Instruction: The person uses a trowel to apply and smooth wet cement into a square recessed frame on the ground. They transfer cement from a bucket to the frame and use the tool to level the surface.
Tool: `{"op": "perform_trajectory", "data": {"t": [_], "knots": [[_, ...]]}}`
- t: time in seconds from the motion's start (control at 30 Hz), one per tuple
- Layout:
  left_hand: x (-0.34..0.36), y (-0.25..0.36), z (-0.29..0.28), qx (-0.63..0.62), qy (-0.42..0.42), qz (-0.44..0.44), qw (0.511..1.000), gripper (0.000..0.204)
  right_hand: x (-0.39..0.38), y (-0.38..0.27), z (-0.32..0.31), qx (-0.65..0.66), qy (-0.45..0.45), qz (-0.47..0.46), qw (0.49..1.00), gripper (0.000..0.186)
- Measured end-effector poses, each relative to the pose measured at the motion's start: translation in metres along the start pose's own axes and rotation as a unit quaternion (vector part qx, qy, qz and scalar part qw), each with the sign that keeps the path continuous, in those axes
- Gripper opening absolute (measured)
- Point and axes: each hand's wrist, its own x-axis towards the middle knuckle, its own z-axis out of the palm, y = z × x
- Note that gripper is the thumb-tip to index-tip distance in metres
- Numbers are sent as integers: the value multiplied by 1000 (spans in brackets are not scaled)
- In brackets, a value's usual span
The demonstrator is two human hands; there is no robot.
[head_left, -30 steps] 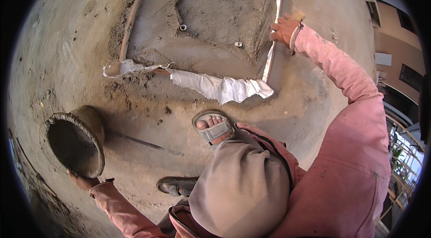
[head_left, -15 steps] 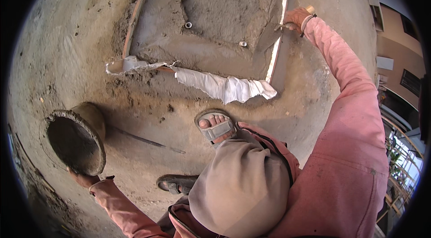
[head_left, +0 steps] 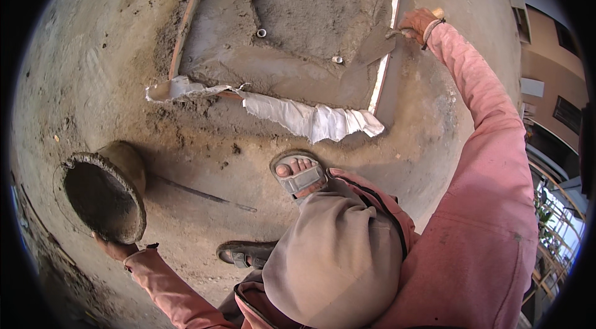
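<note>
Right fingers [head_left: 411, 21] wrapped round trowel [head_left: 375, 45]; left fingers [head_left: 105, 244] gripping bucket [head_left: 126, 164] rim.

The bucket [head_left: 127, 160] is left of the sandals [head_left: 303, 179], the concrete slab [head_left: 310, 12] before them, the trowel [head_left: 371, 51] across its right edge.

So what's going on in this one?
The person's right hand holds a trowel, its blade reaching over a white strip onto grey wet mortar. The left hand is at the rim of a mortar-caked bucket. A torn white sheet lies along the mortar's near edge, and short pale pipe pieces show in the mortar.
</note>
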Motion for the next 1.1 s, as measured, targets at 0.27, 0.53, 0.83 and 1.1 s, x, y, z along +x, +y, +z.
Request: {"op": "perform_trajectory", "data": {"t": [0.27,0.53,0.83,1.1], "knots": [[1,-2,-1,25,13,14,1000,46,4,-39,19,9,-47,-87,995,28],[-1,3,1,-25,-9,-36,999,48,-7,-32,-16,-37,-126,79,988,32],[-10,6,11,6,3,-9,1000,44,-16,-44,-25,-9,-164,124,979,29],[7,-2,-6,-30,-43,-10,999,41,-19,-49,12,4,-60,-39,997,33]]}}
